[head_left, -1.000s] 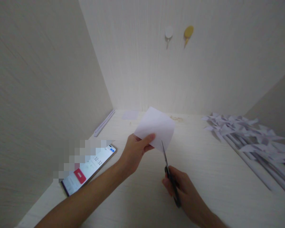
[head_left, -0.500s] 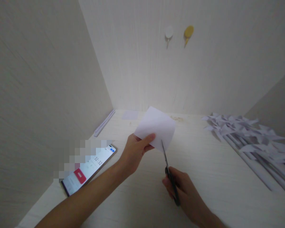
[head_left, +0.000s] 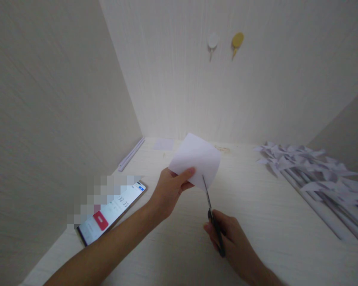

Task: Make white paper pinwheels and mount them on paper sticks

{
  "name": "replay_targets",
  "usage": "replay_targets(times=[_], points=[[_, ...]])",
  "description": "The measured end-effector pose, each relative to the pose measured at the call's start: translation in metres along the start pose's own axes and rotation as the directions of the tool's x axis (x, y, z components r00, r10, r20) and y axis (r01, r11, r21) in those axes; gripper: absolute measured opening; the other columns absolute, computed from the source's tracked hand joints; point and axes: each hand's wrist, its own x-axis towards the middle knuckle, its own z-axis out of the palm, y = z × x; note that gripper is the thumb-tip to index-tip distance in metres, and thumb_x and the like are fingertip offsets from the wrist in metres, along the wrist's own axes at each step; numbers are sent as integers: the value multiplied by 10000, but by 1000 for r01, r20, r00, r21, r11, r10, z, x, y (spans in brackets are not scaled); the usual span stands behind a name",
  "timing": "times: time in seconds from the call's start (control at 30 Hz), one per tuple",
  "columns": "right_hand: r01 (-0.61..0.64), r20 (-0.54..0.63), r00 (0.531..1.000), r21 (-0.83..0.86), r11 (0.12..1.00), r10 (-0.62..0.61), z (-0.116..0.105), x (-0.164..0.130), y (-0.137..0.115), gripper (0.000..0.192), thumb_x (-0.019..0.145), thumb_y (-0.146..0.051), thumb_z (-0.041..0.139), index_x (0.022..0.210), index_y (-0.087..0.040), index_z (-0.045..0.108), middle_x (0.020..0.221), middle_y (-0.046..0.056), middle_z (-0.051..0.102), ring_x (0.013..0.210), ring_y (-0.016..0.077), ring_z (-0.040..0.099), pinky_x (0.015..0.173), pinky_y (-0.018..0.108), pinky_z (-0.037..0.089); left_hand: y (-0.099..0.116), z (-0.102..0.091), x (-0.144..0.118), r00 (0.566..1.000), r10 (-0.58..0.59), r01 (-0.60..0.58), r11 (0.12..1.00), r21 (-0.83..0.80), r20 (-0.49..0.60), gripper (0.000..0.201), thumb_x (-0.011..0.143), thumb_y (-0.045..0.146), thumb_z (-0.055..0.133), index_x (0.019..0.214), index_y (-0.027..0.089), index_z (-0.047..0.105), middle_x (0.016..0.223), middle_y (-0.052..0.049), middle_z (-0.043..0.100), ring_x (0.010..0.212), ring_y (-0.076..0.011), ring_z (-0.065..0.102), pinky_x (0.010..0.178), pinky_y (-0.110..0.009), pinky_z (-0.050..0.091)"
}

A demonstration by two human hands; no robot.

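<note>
My left hand (head_left: 174,186) pinches a white square sheet of paper (head_left: 195,155) near its lower left edge, thumb on top and fingers beneath. The paper is held above the table with one corner towards me and its right side slightly curved. In my right hand (head_left: 226,234) is a pair of scissors (head_left: 217,234) with dark handles, the fingers wrapped round them. The narrow blades point away from me and overlap the near corner of the paper, their tip over the sheet. Whether the blades are fully closed cannot be made out.
A lit phone (head_left: 111,212) lies at the left on the pale table (head_left: 173,254). Behind it are rolled paper sticks (head_left: 131,154) along the wall and a flat paper piece (head_left: 163,144). Several paper pinwheels (head_left: 310,167) are heaped at the right. Two hooks, white (head_left: 213,41) and yellow (head_left: 238,39), are on the back wall.
Almost nothing has moved: both hands, the paper and the scissors keep nearly the same place. The phone's digits went from 32 to 33 at the end.
</note>
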Motion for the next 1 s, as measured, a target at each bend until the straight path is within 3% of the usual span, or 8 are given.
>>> replay_targets(times=[0.43,1.0], points=[[-3,-1,1000,62,998,3,0,0,-1,339,737,-427,467,545,-182,335,482,-62,300,453,65,261,407,206,216,1,1,-2,1000,-3,3,1000,-12,15,344,654,188,603,990,117,579,925,-99,636,807,-181,591,722,-307,487],[40,-18,999,149,988,-38,-3,-2,-6,338,718,-474,473,583,-181,372,473,-56,344,438,74,312,407,215,237,-4,6,-10,997,-72,72,997,13,18,244,629,198,624,855,105,626,878,-95,648,774,-184,595,721,-321,484]])
